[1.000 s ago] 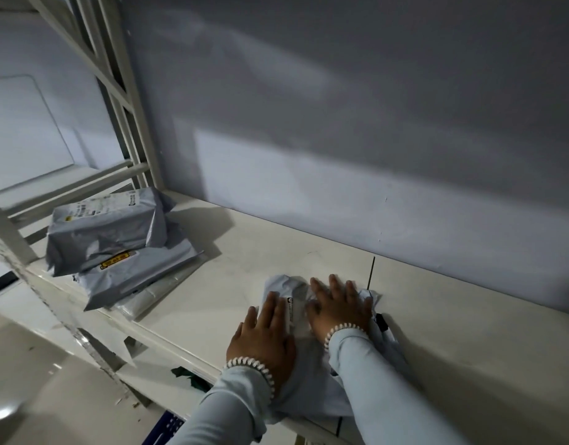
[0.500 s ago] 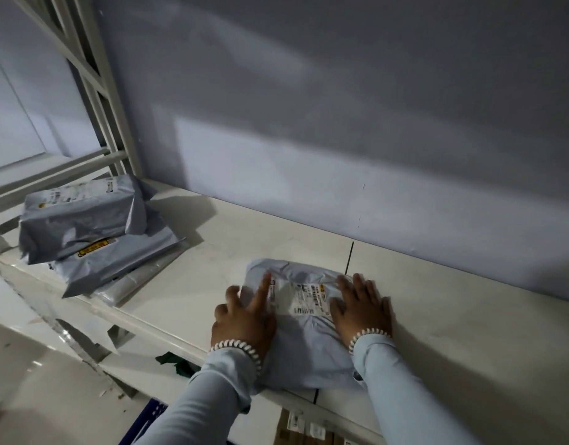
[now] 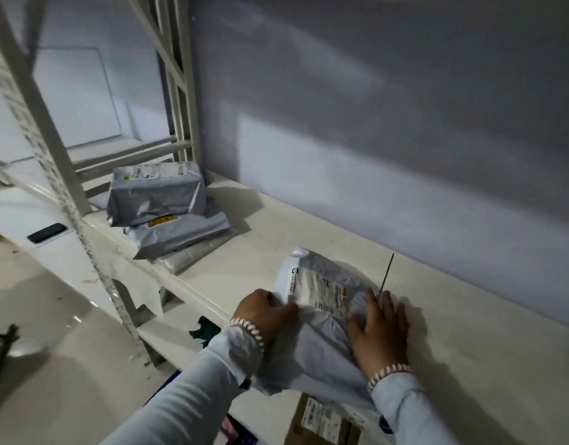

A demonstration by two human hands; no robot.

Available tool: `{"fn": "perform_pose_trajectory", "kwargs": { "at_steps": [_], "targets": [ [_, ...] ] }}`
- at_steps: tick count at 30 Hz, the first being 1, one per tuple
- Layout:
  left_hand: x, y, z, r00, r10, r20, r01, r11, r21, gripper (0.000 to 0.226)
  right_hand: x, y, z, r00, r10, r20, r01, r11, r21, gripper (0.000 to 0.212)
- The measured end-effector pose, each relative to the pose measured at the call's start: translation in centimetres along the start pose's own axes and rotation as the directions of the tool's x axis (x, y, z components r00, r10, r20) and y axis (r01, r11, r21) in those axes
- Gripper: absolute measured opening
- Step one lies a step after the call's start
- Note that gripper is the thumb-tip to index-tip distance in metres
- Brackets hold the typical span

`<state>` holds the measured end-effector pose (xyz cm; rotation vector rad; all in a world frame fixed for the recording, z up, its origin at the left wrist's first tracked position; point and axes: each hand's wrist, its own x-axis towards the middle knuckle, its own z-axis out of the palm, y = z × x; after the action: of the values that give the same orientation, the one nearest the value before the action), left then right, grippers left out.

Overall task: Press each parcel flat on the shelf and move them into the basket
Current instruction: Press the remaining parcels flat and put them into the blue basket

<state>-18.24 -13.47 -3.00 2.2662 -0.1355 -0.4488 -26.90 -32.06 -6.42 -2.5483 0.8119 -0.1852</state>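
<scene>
Both hands are working one grey parcel that's lying on the white shelf, its near end hanging a bit over the front edge. The left hand is sitting on the parcel's left edge with the fingers curled in, thumb reaching toward the white shipping label. It looks like it's gripping the edge, though I can't tell how much plastic is actually caught in there. The right hand is lying flat on the right side of the parcel, fingers straight and slightly spread, pressing down, with the fingertips pointing away at the wall. The hands are apart, with the label showing between them. Both wrists are wearing pale beaded bracelets over light blue sleeves.

Well off to the left of the left hand, further along the same shelf, a stack of grey parcels is sitting by the shelf upright, the top one puffy and the lower ones flatter. Just beyond the right hand's fingertips a dark seam is running across the shelf board. Below the hands, under the shelf edge, the corner of a brown cardboard box is poking out. Further left than the stack, a dark flat object is lying on a white surface.
</scene>
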Motion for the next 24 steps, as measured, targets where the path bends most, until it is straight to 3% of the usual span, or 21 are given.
{"fn": "perform_pose_trajectory", "kwargs": {
  "at_steps": [3, 5, 7, 10, 13, 15, 18, 20, 22, 24],
  "targets": [
    [-0.9, -0.6, -1.7, 1.000, 0.000, -0.017, -0.004, 0.978, -0.209, 0.026, -2.6, -4.6, 0.2, 0.967, -0.238, -0.089, 0.249, 0.959, 0.135, 0.056],
    [-1.5, -1.1, -3.0, 0.999, -0.021, -0.045, 0.004, 0.935, -0.355, 0.026, -4.3, -7.5, 0.7, 0.936, -0.351, -0.012, 0.342, 0.905, 0.253, 0.054],
    [-1.6, -2.4, -4.6, 0.997, -0.071, -0.028, 0.046, 0.847, -0.530, 0.026, -5.7, -10.3, 1.3, 0.909, -0.394, 0.132, 0.305, 0.848, 0.433, 0.061],
    [-2.5, -4.5, -7.1, 0.990, -0.096, 0.101, 0.139, 0.619, -0.773, 0.018, -7.2, -13.8, 2.8, 0.868, -0.405, 0.289, 0.127, 0.742, 0.659, 0.071],
    [-3.4, -6.6, -8.9, 0.986, -0.086, 0.146, 0.168, 0.425, -0.889, 0.024, -8.5, -16.6, 3.9, 0.840, -0.409, 0.358, 0.031, 0.694, 0.719, 0.065],
    [-4.3, -8.2, -10.0, 0.986, -0.067, 0.154, 0.168, 0.340, -0.926, 0.027, -9.3, -18.2, 4.7, 0.777, -0.450, 0.440, -0.040, 0.662, 0.748, 0.062],
    [-5.0, -11.9, -11.1, 0.994, -0.077, 0.077, 0.101, 0.404, -0.909, 0.021, -10.6, -20.6, 6.7, 0.676, -0.427, 0.600, -0.374, 0.503, 0.779, 0.050],
    [-5.3, -13.9, -11.5, 0.996, -0.088, -0.009, 0.040, 0.539, -0.841, 0.017, -11.0, -21.4, 8.2, 0.616, -0.379, 0.690, -0.573, 0.386, 0.723, 0.060],
    [-5.2, -16.5, -11.5, 0.984, -0.155, -0.087, 0.053, 0.720, -0.692, 0.037, -11.7, -22.0, 10.2, 0.545, -0.372, 0.751, -0.664, 0.355, 0.658, 0.068],
    [-5.1, -19.3, -10.7, 0.964, -0.229, -0.132, 0.115, 0.814, -0.570, 0.038, -12.4, -21.9, 12.8, 0.462, -0.342, 0.818, -0.753, 0.336, 0.566, 0.045]
  ]
}}
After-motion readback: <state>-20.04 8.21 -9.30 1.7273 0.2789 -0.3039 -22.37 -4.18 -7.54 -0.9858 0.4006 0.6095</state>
